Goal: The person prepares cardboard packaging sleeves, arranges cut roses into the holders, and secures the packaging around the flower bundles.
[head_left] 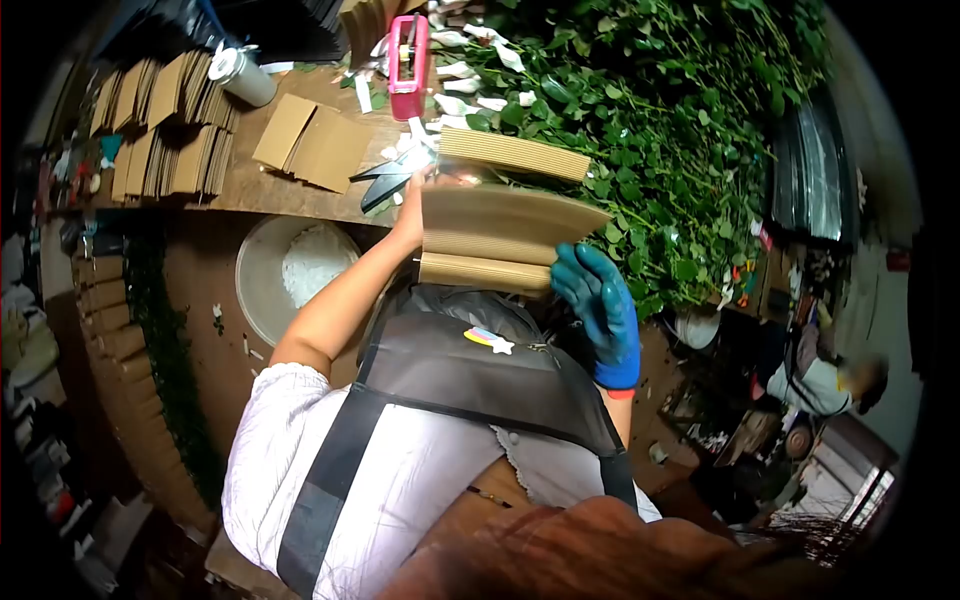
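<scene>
A folded sheet of corrugated cardboard (515,222) stands tilted at the table's front edge, just above my apron. My bare left hand (428,184) is at its left side and grips it; the sheet partly hides the fingers. My right hand (598,295), in a blue-green coated glove, is beside the sheet's lower right corner. Its fingers are stretched out, and whether they touch the edge I cannot tell. Dark-handled scissors (384,184) lie left of my left hand. A pink tape dispenser (408,68) stands beyond it.
Leafy green stems (650,130) with white-wrapped heads (462,86) cover the table's right side. Stacked cardboard pieces (170,130), a flat folded cardboard piece (315,142) and a white canister (242,77) are at left. Below stands a bucket (252,290) with white scraps. A person (815,385) is at far right.
</scene>
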Action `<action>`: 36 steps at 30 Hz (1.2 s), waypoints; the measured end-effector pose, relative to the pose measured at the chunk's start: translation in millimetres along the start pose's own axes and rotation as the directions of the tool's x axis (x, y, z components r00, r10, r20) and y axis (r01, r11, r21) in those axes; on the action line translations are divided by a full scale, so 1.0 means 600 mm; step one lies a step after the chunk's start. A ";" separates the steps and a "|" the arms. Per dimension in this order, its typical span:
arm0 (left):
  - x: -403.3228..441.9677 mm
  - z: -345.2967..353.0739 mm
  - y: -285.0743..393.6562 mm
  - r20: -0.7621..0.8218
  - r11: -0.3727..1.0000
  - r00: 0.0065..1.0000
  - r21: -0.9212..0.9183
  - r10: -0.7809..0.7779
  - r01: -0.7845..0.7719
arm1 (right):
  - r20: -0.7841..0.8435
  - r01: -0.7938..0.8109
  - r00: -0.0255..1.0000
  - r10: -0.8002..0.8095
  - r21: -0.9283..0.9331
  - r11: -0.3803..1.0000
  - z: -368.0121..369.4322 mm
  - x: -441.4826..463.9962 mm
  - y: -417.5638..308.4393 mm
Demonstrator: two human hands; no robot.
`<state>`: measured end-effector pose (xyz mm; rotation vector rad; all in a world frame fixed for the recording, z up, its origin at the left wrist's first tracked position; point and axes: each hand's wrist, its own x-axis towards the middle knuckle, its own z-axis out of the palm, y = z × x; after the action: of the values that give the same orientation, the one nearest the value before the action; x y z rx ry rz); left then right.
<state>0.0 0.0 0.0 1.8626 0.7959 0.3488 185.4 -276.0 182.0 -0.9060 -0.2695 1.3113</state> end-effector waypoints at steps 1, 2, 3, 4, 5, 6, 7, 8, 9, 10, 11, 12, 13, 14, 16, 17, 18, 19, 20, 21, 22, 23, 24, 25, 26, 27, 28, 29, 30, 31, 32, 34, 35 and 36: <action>0.004 -0.001 0.000 -0.054 0.999 0.998 0.002 0.042 -0.042 | -0.039 0.100 0.994 -0.103 -0.078 0.992 0.038 0.022 -0.011; 0.008 -0.003 0.001 -0.109 0.997 0.991 0.008 0.083 -0.083 | -0.026 0.133 0.988 -0.151 -0.344 0.929 0.062 0.045 -0.021; 0.013 -0.004 0.000 -0.163 0.992 0.979 0.019 0.124 -0.123 | 0.202 0.291 0.956 -0.212 -0.718 0.632 0.044 0.104 -0.001; 0.014 0.004 -0.012 -0.219 0.974 0.950 0.084 0.222 -0.208 | 0.246 0.308 0.948 -0.200 -0.863 0.400 0.043 0.133 0.003; 0.013 0.008 -0.018 -0.269 0.946 0.909 0.156 0.318 -0.285 | 0.290 0.315 0.940 -0.178 -0.939 0.138 0.052 0.156 0.011; 0.011 -0.019 0.013 -0.229 0.948 0.920 0.105 0.318 -0.301 | 0.264 0.263 0.950 -0.168 -0.964 -0.033 0.063 0.177 0.018; 0.009 -0.046 0.048 -0.188 0.949 0.930 0.052 0.316 -0.312 | 0.242 0.206 0.956 -0.167 -0.956 -0.207 0.073 0.196 0.025; 0.003 -0.069 0.055 -0.140 0.990 0.980 0.028 0.141 -0.139 | 0.220 0.144 0.961 -0.170 -0.918 -0.371 0.078 0.207 0.029; -0.001 -0.091 0.067 -0.086 0.999 0.996 0.012 -0.039 0.040 | 0.210 0.134 0.962 -0.175 -0.920 -0.369 0.068 0.214 0.039; -0.019 -0.104 0.102 -0.302 0.947 0.926 0.288 0.228 -0.139 | 0.201 0.123 0.963 -0.182 -0.922 -0.367 0.049 0.221 0.054; -0.033 -0.117 0.125 -0.267 0.918 0.920 0.351 0.286 -0.183 | 0.191 0.112 0.964 -0.187 -0.924 -0.366 0.041 0.228 0.061; -0.040 -0.113 0.126 -0.099 0.861 0.912 0.383 0.399 -0.335 | 0.129 0.061 0.980 -0.152 -0.920 -0.388 0.055 0.226 0.055; -0.043 -0.110 0.130 0.075 0.788 0.868 0.387 0.491 -0.479 | 0.133 0.056 0.978 -0.161 -0.910 -0.410 0.057 0.227 0.056; -0.032 -0.093 0.141 0.143 0.698 0.790 0.394 0.597 -0.599 | 0.136 0.052 0.977 -0.167 -0.900 -0.432 0.054 0.227 0.061; -0.018 -0.067 0.161 0.290 0.648 0.753 0.385 0.591 -0.657 | 0.205 0.117 0.967 -0.149 -0.883 -0.454 0.052 0.230 0.061; -0.019 -0.062 0.154 0.296 0.611 0.735 0.414 0.610 -0.674 | 0.194 0.141 0.979 -0.068 -0.875 -0.462 0.051 0.228 0.049; -0.018 -0.052 0.142 0.300 0.574 0.718 0.443 0.628 -0.688 | 0.182 0.167 0.983 0.015 -0.866 -0.471 0.058 0.226 0.030; -0.014 -0.044 0.129 0.307 0.533 0.699 0.475 0.646 -0.700 | 0.170 0.194 0.981 0.095 -0.856 -0.479 0.068 0.226 0.013; -0.011 -0.037 0.117 0.312 0.525 0.706 0.495 0.636 -0.692 | 0.191 0.240 0.970 0.150 -0.846 -0.477 0.080 0.225 0.000; -0.008 -0.038 0.117 0.312 0.530 0.711 0.497 0.630 -0.687 | 0.160 0.233 0.970 0.181 -0.819 -0.525 0.081 0.238 0.011; -0.010 -0.037 0.119 0.313 0.538 0.718 0.497 0.622 -0.682 | 0.126 0.227 0.969 0.211 -0.789 -0.571 0.078 0.253 0.035; -0.013 -0.037 0.121 0.313 0.544 0.725 0.497 0.614 -0.676 | 0.092 0.223 0.967 0.238 -0.755 -0.616 0.075 0.266 0.059; -0.013 -0.025 0.106 0.272 0.535 0.729 0.529 0.628 -0.658 | 0.051 0.213 0.967 0.251 -0.702 -0.680 0.074 0.280 0.072; -0.007 -0.024 0.106 0.282 0.536 0.727 0.521 0.625 -0.664 | 0.060 0.269 0.948 0.313 -0.679 -0.683 0.120 0.286 0.053; -0.003 -0.025 0.105 0.294 0.540 0.727 0.512 0.620 -0.668 | 0.066 0.324 0.924 0.376 -0.657 -0.681 0.167 0.286 0.029; -0.006 -0.025 0.100 0.313 0.545 0.725 0.496 0.613 -0.676 | 0.063 0.373 0.897 0.438 -0.640 -0.672 0.207 0.284 0.020; -0.010 -0.025 0.095 0.237 0.747 0.816 0.327 0.528 -0.578 | 0.154 0.403 0.897 0.414 -0.669 -0.625 0.227 0.293 0.031; -0.008 -0.019 0.094 0.287 0.834 0.815 0.088 0.503 -0.545 | 0.283 0.462 0.880 0.382 -0.694 -0.552 0.252 0.301 0.047; -0.010 -0.032 0.118 0.337 0.879 0.812 -0.147 0.476 -0.454 | 0.539 0.587 0.809 0.235 -0.711 -0.387 0.270 0.309 0.073; -0.011 -0.002 0.085 0.074 0.719 0.726 0.102 0.683 -0.687 | 0.677 0.679 0.729 0.106 -0.694 -0.238 0.271 0.341 0.118; 0.000 0.006 0.074 0.204 0.633 0.722 0.365 0.662 -0.683 | 0.648 0.643 0.757 0.088 -0.713 -0.279 0.283 0.369 0.156; -0.003 -0.004 0.083 0.202 0.630 0.731 0.391 0.652 -0.671 | 0.528 0.539 0.833 0.168 -0.705 -0.461 0.316 0.435 0.216; -0.008 -0.010 0.087 0.208 0.628 0.735 0.403 0.645 -0.665 | 0.569 0.523 0.816 0.098 -0.657 -0.543 0.303 0.472 0.260; -0.006 -0.007 0.080 0.217 0.627 0.727 0.386 0.651 -0.677 | 0.543 0.470 0.837 0.068 -0.650 -0.597 0.298 0.499 0.301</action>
<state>12.3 -10.9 45.2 2.5690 0.0856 0.6132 26.9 67.9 77.7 -1.9492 -2.2975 0.1247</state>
